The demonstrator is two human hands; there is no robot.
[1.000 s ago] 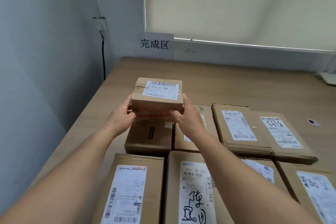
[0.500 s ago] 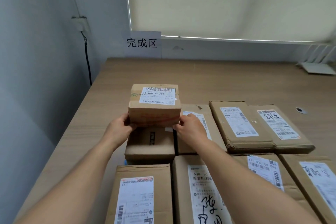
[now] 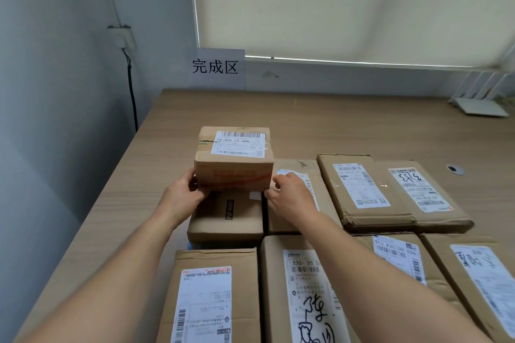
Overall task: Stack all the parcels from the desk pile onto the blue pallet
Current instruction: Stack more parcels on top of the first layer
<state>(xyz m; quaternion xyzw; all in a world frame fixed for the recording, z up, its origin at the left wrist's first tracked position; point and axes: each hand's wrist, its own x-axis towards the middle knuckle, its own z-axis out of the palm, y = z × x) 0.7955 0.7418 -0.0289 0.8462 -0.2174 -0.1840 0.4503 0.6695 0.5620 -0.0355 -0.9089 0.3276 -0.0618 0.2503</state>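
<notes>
The small parcel (image 3: 234, 159), a brown carton with a white label reading "J4-J06", is located at the centre of the frame. It is held at its two lower front corners. The left hand (image 3: 181, 198) is wrapped around the lower left corner, with the thumb laid on the front face. The right hand (image 3: 289, 198) is curled against the lower right corner, with the fingertips set on the carton edge.

The small parcel is positioned directly over the rear part of the POP MART parcel (image 3: 239, 220); whether the two are touching cannot be told. A sliver of blue surface (image 3: 190, 245) is exposed below that parcel's lower left corner.

Further labelled parcels are laid flat and close together: two (image 3: 359, 189) in the right centre, and a row (image 3: 211, 295) along the bottom edge. All are carried on a wooden desk (image 3: 306, 125).

A white sign (image 3: 216, 68) with black characters is fixed to the wall at upper centre, beneath a drawn blind (image 3: 334, 3). A wall socket (image 3: 121, 36) with a black cable (image 3: 133, 97) is mounted at upper left. A white router (image 3: 479, 106) is placed at the right edge.
</notes>
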